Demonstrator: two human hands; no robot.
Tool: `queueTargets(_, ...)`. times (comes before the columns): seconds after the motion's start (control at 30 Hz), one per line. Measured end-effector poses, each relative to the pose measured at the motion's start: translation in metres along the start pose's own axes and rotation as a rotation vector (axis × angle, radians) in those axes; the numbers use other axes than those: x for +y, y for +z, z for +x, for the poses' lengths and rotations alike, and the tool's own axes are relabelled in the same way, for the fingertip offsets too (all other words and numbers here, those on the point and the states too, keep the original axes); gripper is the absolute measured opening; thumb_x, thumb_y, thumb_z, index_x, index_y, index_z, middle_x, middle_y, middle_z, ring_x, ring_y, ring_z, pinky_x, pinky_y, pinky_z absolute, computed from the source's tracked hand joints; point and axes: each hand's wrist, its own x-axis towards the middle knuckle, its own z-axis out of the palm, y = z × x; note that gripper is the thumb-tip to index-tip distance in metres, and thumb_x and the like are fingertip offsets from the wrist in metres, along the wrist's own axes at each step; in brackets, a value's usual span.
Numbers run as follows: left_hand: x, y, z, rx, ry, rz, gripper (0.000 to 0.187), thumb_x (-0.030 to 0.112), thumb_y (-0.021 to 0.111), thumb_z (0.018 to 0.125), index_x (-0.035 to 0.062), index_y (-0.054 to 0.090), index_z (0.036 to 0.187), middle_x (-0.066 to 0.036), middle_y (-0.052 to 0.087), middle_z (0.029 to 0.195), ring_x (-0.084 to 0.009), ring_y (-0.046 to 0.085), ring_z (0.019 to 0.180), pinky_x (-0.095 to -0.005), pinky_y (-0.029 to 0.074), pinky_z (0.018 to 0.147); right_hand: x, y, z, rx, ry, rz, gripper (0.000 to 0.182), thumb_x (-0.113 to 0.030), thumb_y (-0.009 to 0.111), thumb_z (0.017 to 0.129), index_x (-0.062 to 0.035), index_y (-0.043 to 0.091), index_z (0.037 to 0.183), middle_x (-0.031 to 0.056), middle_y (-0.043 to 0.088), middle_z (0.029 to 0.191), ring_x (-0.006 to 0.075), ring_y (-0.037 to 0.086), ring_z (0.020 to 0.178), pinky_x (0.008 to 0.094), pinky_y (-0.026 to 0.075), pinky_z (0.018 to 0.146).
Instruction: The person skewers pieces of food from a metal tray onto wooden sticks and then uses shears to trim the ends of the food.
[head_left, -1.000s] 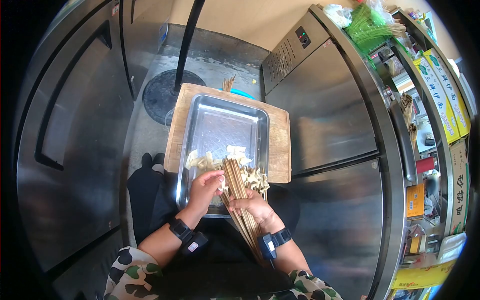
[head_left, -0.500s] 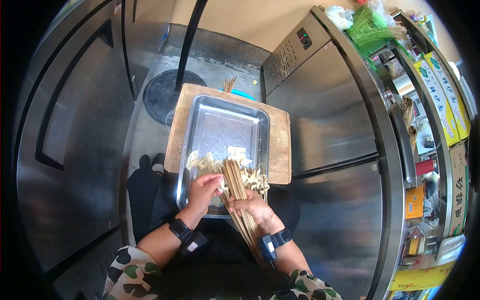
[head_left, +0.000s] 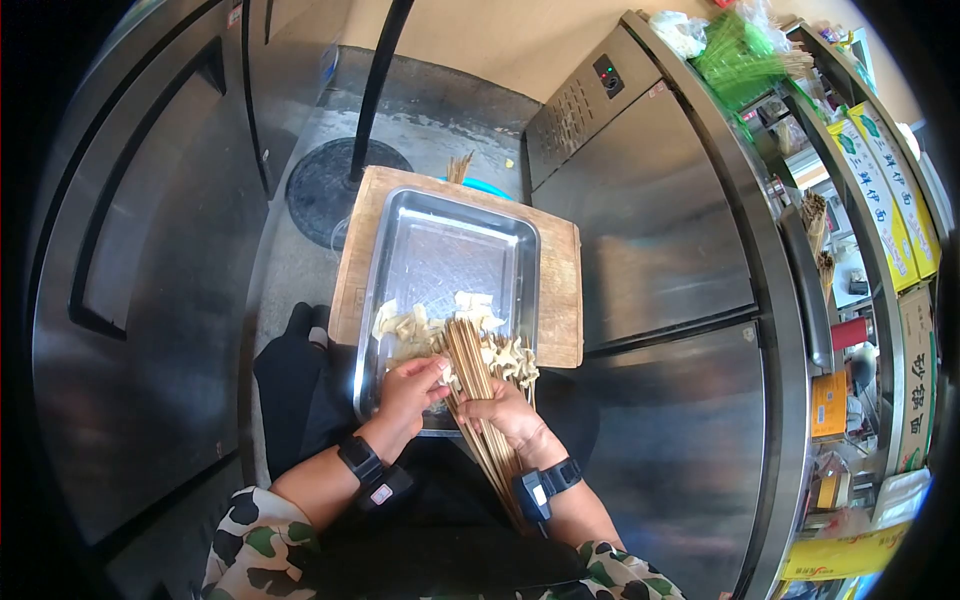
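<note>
My right hand (head_left: pixel 507 413) is closed around a thick bundle of thin wooden skewers (head_left: pixel 468 355), which slants from over the tray down toward my lap. Beside it, my left hand (head_left: pixel 408 388) pinches a small pale food slice (head_left: pixel 448 378) at the tip of one skewer. Both hands are over the near end of a metal tray (head_left: pixel 430 250). Loose pale slices (head_left: pixel 408 325) lie in the tray beyond my left hand. To the right of the bundle, skewers threaded with folded pale slices (head_left: pixel 512 360) rest along the tray's right side.
The tray stands on a wooden board (head_left: pixel 560 290). More skewers (head_left: pixel 459 168) stick up behind it near a blue rim (head_left: pixel 485 188). Steel cabinets stand left (head_left: pixel 150 270) and right (head_left: pixel 660 230). A black pole (head_left: pixel 378 90) rises from a round base (head_left: pixel 335 185).
My left hand has shifted slightly down and its fingers have curled in closer around the pale slice. My right hand and the bundle stay nearly still.
</note>
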Motion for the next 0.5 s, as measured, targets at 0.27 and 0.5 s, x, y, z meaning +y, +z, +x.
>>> queueTargets(0.27, -0.004, 0.002, -0.009, -0.033, -0.157, -0.059, 0.016, 0.017, 0.065, 0.083, 0.007, 0.06, 0.094, -0.001, 0.06, 0.086, -0.0101, 0.057, 0.077, -0.0238, 0.049, 0.069, 0.003, -0.003, 0.001, 0.007, 0.003, -0.006, 0.014, 0.003, 0.057, 0.073, -0.0012, 0.059, 0.087, 0.0069, 0.061, 0.069, 0.0104, 0.054, 0.056, 0.0207, 0.041, 0.048)
queueTargets(0.5, -0.003, 0.007, -0.006, -0.074, 0.013, -0.031, 0.016, 0.014, 0.064, 0.083, 0.0055, 0.06, 0.097, -0.002, 0.061, 0.087, -0.0094, 0.057, 0.076, -0.0231, 0.048, 0.068, -0.008, 0.001, -0.003, 0.019, -0.003, -0.119, 0.018, -0.001, 0.064, 0.074, -0.0018, 0.057, 0.092, 0.0055, 0.061, 0.074, 0.0094, 0.053, 0.059, 0.0213, 0.042, 0.051)
